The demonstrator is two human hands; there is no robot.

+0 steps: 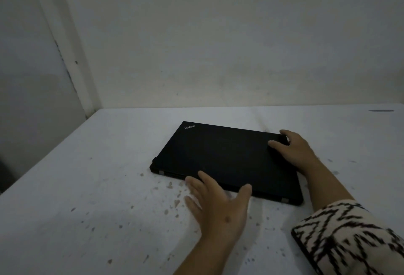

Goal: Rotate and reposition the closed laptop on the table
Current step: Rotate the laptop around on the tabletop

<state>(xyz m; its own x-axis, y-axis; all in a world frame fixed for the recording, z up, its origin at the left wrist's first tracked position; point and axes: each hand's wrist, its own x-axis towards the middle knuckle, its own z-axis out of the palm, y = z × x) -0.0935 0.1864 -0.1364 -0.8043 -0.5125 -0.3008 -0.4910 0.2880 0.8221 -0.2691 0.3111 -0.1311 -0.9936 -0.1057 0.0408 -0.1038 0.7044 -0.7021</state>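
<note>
A closed black laptop (220, 154) lies flat on the white table (91, 187), turned a little so its logo corner points to the far left. My left hand (216, 204) is at the near long edge, fingers spread, with fingertips and thumb touching the lid's edge. My right hand (293, 150) rests on the far right corner, thumb on the lid and fingers curled over the far edge. Neither hand has lifted the laptop.
The table is speckled with dark chips and stains near my left hand. A pale wall (218, 45) runs behind the table, with a corner and a gap at the left (72, 73). A patterned black-and-white sleeve (349, 237) covers my right forearm.
</note>
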